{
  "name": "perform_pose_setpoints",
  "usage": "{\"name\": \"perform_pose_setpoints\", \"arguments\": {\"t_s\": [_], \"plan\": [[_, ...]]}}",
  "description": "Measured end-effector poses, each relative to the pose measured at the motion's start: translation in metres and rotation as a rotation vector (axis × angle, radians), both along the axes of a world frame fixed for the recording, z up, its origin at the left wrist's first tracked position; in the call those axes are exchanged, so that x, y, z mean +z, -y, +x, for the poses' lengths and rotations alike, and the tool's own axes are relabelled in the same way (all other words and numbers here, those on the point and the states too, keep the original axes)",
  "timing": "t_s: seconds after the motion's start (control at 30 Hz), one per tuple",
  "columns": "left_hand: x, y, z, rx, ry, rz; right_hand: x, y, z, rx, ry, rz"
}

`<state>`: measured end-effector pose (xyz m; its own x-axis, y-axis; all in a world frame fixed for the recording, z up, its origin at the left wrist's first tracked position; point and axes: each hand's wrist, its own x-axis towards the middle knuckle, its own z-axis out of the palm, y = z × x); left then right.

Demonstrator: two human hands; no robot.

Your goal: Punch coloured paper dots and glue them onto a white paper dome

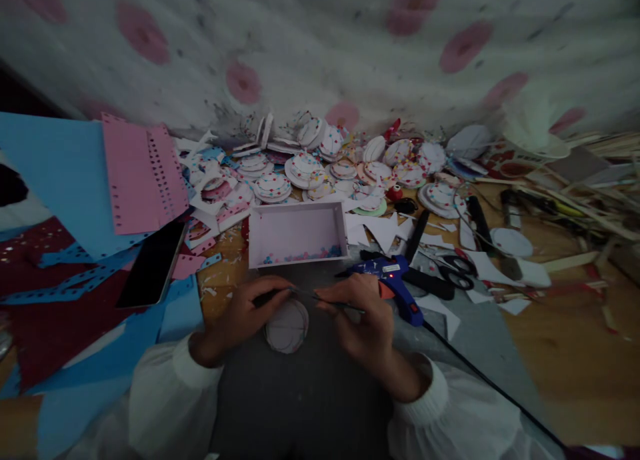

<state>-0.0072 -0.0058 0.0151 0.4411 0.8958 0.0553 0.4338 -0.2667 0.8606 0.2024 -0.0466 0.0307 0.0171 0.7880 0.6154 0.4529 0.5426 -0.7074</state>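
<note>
My left hand (250, 310) is closed in a pinch, its thumb and forefinger meeting on something too small and dim to make out. A thin dark tool that looks like tweezers (356, 307) lies in my right hand (364, 317), its tip end pointing at my left fingertips. Just below the hands, a round white card disc (287, 327) with a coloured, dotted edge rests on the dark grey work surface (300, 407). Beyond the fingers stands a shallow white box (299, 265) with small blue and pink beads (305, 255) along its near side.
To the right lies a blue glue gun (395, 280), its light lit and its cord trailing frontwards. Black scissors (457, 273) and paper scraps (383, 230) are near it. Several decorated discs (273, 188) pile up behind. At left are a phone (153, 267) and pink card (143, 180).
</note>
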Motion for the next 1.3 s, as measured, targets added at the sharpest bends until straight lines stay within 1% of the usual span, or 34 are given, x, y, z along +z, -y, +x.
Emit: {"name": "perform_pose_setpoints", "arguments": {"t_s": [0.2, 0.53, 0.77, 0.9, 1.07, 1.3], "plan": [[-0.0028, -0.0011, -0.0005, 0.008, 0.017, -0.025, -0.0001, 0.0007, 0.0015, -0.033, -0.032, -0.036], [0.0042, -0.0005, 0.0025, -0.004, 0.019, -0.012, 0.0018, 0.0009, 0.0021, -0.029, -0.023, -0.063], [0.004, -0.0003, 0.0016, -0.014, 0.04, 0.003, 0.0005, 0.0011, 0.0018, -0.007, -0.012, -0.074], [0.0036, -0.0011, 0.0022, -0.013, 0.02, 0.025, -0.0005, 0.0014, 0.0026, 0.006, -0.024, -0.092], [0.0015, -0.0007, 0.0015, -0.024, 0.024, 0.047, -0.0016, 0.002, 0.0025, -0.041, -0.101, -0.123], [-0.0038, -0.0006, -0.0001, -0.055, 0.053, 0.12, -0.0031, 0.002, 0.0014, -0.054, -0.108, -0.144]]}}
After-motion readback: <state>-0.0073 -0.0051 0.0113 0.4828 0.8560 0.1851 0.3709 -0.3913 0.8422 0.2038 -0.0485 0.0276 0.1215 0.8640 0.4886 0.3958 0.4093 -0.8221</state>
